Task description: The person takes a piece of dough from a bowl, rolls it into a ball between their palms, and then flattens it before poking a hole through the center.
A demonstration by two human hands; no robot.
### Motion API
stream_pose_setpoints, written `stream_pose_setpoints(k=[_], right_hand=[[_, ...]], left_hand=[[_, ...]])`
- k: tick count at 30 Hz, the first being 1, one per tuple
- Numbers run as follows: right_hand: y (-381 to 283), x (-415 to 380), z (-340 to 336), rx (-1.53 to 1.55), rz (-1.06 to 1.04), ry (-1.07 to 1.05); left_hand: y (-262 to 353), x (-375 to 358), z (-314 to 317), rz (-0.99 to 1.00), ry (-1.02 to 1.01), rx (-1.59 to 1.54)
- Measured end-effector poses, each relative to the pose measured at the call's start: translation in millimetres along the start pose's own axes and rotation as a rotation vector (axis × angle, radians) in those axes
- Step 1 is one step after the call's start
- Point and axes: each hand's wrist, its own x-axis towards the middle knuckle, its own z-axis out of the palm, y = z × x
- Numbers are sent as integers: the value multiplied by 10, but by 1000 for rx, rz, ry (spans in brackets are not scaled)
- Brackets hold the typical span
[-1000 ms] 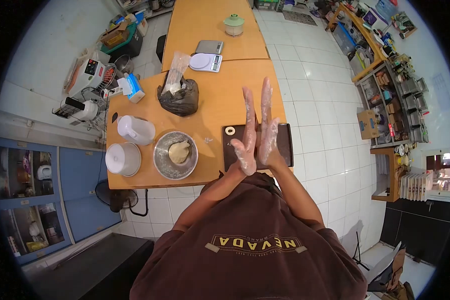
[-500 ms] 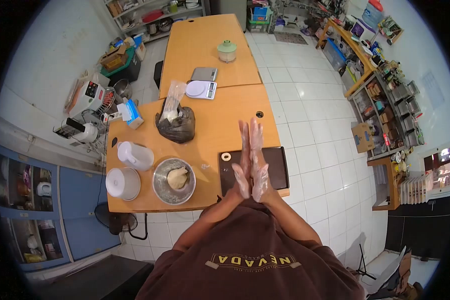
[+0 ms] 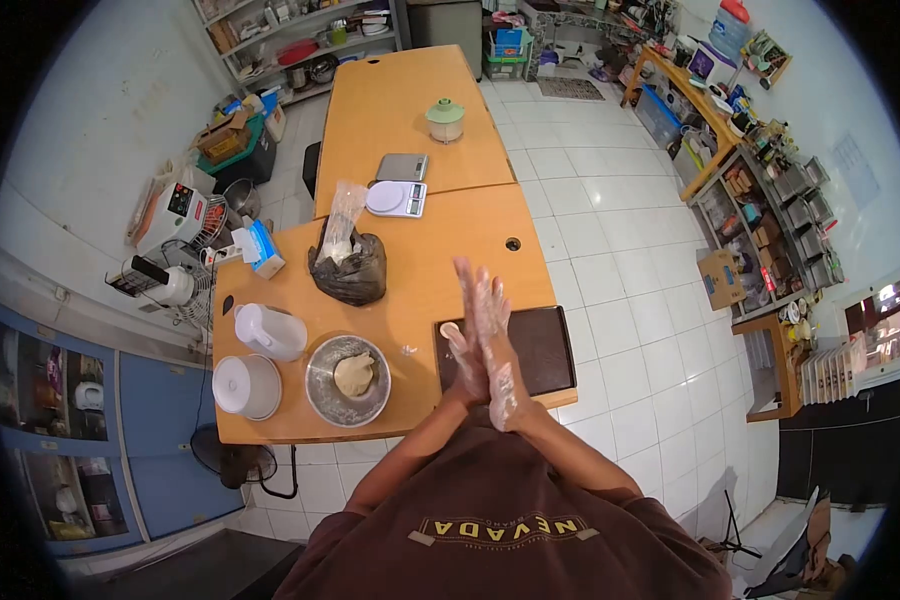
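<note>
My left hand (image 3: 467, 362) and my right hand (image 3: 494, 335) are pressed palm to palm, with their fingers stretched out flat. White flour or dough residue coats both. Whether anything lies between the palms is hidden. Beneath them is a dark rectangular tray (image 3: 542, 350); near its left edge, a small pale ring is mostly covered by my left thumb. To the left, a metal bowl (image 3: 320, 398) holds a lump of dough (image 3: 354, 375).
Left of the bowl stand a white pitcher (image 3: 273, 333) and a white lidded tub (image 3: 247, 388). Farther back are a black plastic bag (image 3: 350, 280), a white kitchen scale (image 3: 396, 199), a grey scale (image 3: 402, 167) and a green-lidded container (image 3: 445, 120) on the wooden table (image 3: 460, 225).
My right hand has slid back toward my body against the left, and the pair leans more to the left. The view has tilted slightly, and my left thumb now overlaps the pale ring.
</note>
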Motion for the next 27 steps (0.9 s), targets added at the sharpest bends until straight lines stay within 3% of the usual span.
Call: stream_pose_setpoints(k=[1, 3, 4, 7, 10, 12, 13, 16, 17, 22, 24, 27], right_hand=[[-41, 70, -42, -11, 10, 33], [-133, 185, -149, 19, -23, 74], [-158, 227, -200, 59, -67, 79], [156, 134, -93, 65, 64, 10], [75, 33, 25, 75, 93, -65], [26, -24, 82, 43, 49, -101], [15, -53, 109, 37, 32, -110], [39, -8, 101, 6, 35, -96], [58, 37, 75, -7, 45, -84], [109, 279, -124, 32, 13, 37], [208, 217, -104, -13, 56, -11], [219, 60, -30, -8, 59, -60]], left_hand=[[42, 13, 82, 133, -88, 59], [258, -71, 176, 194, -144, 163], [363, -86, 212, 200, -131, 186], [655, -46, 287, 171, -16, 196], [749, 71, 208, -7, 156, -3], [687, 94, 61, -229, 279, -251], [761, 90, 100, -295, 288, -168], [360, 20, -87, -189, 126, -84], [312, -16, -58, -44, -8, 30], [442, 18, 221, 251, -119, 209], [615, 39, 300, 263, -110, 161], [548, 55, 154, 15, 51, 1]])
